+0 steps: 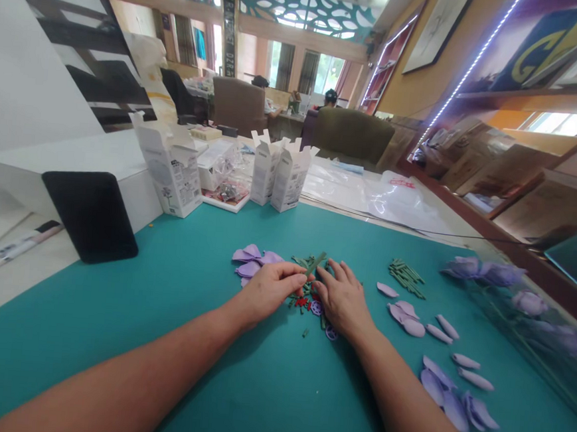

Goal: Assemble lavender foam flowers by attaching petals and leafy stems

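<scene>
My left hand (275, 289) is closed in a pinch on a slim green plastic piece (317, 263), which slants up to the right. Just beside it, my right hand (344, 300) rests over a pile of small green pieces (305, 264), its fingers bent and apart with nothing visible in them. Small red pieces (302, 303) and a purple openwork ring (316, 307) lie between the hands. Another purple ring (331, 332) is beside my right wrist. Purple petals (250, 259) sit behind my left hand, partly hidden by it.
On the green mat (171, 313), green sticks (406, 276), pale petals (407, 317) and darker petals (447, 395) lie to the right. Purple flowers (504, 274) stand at the far right. White boxes (291, 176) and a black tablet-like panel (91, 216) stand behind. Two people sit farther back.
</scene>
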### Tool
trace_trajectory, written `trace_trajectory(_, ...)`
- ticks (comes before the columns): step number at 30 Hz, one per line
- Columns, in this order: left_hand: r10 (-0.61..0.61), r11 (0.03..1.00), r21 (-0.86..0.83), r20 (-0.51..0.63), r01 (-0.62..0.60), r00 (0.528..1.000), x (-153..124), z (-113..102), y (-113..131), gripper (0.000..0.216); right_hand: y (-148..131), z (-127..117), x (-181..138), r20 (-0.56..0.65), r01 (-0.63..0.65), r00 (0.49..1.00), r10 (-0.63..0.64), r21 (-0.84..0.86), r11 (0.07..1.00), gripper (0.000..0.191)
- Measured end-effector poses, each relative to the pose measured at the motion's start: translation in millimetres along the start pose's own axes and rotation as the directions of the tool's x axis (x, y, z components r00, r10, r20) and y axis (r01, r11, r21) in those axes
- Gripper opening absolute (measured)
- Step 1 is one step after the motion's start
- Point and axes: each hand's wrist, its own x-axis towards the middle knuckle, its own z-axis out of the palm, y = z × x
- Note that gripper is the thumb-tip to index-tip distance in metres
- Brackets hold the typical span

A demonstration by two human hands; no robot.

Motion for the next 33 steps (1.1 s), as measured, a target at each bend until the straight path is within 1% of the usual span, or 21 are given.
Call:
trace_trajectory(4, -0.014, 1.000, 0.002, -0.011, 0.014, 1.000, -1, 0, 3, 0.030, 3, -5, -3, -0.051, 0.026, 0.998, -0.026, 0.007, 1.000, 0.030)
trace_trajectory(8, -0.011, 1.000, 0.004, -0.008, 0.011, 1.000, -1, 0, 2, 0.030, 12, -8, -3, -0.073, 0.049, 0.996, -0.048, 0.008, 0.999, 0.028)
trace_trajectory(11, -0.007, 1.000, 0.001, -0.003, 0.007, 1.000, 0, 0, 0, 0.029, 15, -10, -2, -0.083, 0.042, 0.996, -0.041, 0.015, 0.999, 0.026)
trace_trajectory(13, -0.015, 1.000, -0.002, 0.003, 0.015, 1.000, 0, 0, 0, 0.029, 12, -12, -1, -0.073, 0.021, 0.997, -0.021, 0.003, 1.000, 0.023)
trace_trajectory(17, -0.018, 1.000, -0.002, 0.013, 0.018, 1.000, 0, 0, 0, 0.028, 4, -18, -1, -0.014, -0.010, 1.000, 0.010, -0.064, 0.998, 0.016)
trace_trajectory(22, -0.020, 1.000, 0.014, 0.020, 0.019, 1.000, -1, 1, -1, 0.025, 0, -24, -2, 0.009, 0.012, 1.000, -0.011, -0.145, 0.989, 0.018)
trace_trajectory(25, -0.010, 1.000, 0.006, 0.049, 0.010, 0.999, -1, 1, -1, 0.027, -1, -25, -4, 0.001, 0.034, 0.999, -0.034, -0.168, 0.985, 0.019)
trace_trajectory(30, 0.002, 0.999, -0.038, 0.090, 0.002, 0.996, -1, 2, -1, 0.026, -4, -23, -4, -0.043, 0.047, 0.998, -0.055, -0.159, 0.986, 0.015)
trace_trajectory(33, -0.030, 0.996, -0.082, 0.105, 0.039, 0.994, -1, 4, -1, 0.019, -3, -22, -3, -0.062, 0.025, 0.998, -0.030, -0.090, 0.996, 0.011)
